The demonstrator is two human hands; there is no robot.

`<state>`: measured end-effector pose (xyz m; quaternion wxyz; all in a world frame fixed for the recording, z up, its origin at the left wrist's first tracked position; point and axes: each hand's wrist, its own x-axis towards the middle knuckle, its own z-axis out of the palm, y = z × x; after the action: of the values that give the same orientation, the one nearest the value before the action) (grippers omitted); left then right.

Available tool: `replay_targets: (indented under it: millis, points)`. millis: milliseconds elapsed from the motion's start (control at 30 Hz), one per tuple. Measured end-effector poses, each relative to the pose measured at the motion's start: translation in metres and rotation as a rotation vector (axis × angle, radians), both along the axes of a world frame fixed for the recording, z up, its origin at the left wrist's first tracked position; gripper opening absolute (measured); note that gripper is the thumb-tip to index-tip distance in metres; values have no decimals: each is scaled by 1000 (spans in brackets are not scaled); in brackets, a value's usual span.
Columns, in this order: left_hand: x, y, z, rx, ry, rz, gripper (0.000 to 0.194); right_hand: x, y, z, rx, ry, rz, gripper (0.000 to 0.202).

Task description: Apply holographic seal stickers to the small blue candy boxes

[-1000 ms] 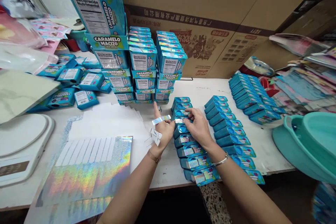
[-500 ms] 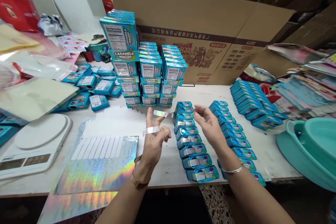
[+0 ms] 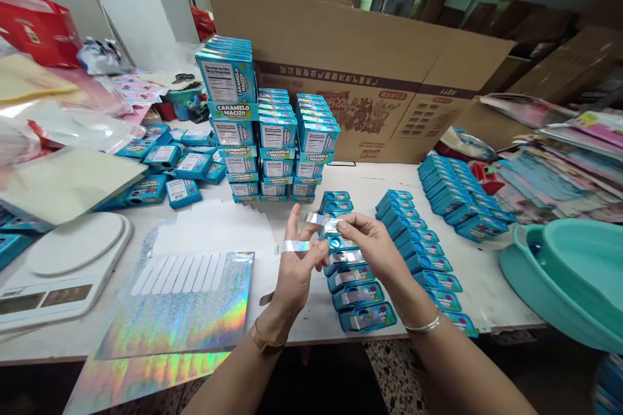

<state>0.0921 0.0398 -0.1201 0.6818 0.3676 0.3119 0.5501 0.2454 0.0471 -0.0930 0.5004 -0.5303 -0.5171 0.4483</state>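
Observation:
My left hand [image 3: 298, 269] is raised beside a row of blue candy boxes [image 3: 357, 296], index finger stretched up, the others curled. A shiny holographic sticker strip [image 3: 296, 246] lies across its fingers. A second holographic strip [image 3: 317, 218] sticks out from its fingertips toward my right hand [image 3: 372, 243]. The right thumb and fingers are closed in a pinch on that strip's right end, above the boxes. Several boxes in this row carry silvery strips across their lids. Left of my hands lies a holographic sticker sheet [image 3: 195, 318] with white strip-shaped gaps.
Stacked caramel boxes [image 3: 277, 136] stand at the back before a large cardboard carton [image 3: 379, 78]. A white scale [image 3: 78, 246] is at left. More box rows [image 3: 423, 243] lie at right, near a teal basin [image 3: 530, 272] and piled packaging [image 3: 559, 175].
My right hand has moved left and down and now pinches the strip at my left fingertips. My left hand has shifted slightly right. The camera view has tilted up a little.

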Motion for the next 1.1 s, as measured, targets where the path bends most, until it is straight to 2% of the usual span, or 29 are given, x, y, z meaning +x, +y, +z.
replay_targets:
  millis: [200,433,567,700,833,1000,1100]
  points:
    - [12,34,-5,33,129,253,92,16,26,1,115,-243,-28,24]
    - [25,79,-28,-28,142,312,88,32,59,-6,78,-413,63,24]
    - [35,95,-39,3,239,370,80,37,74,-18,45,-486,11,25]
    - [44,102,-48,1,327,391,76,39,79,-36,59,-776,-115,23]
    - [48,102,-58,-34,396,363,74,40,76,-50,111,-1024,-163,20]
    - [52,102,-70,-87,497,373,70,40,74,-58,135,-1133,-197,17]
    - [54,101,-77,-107,455,344,71,40,75,-61,150,-1128,-191,17]
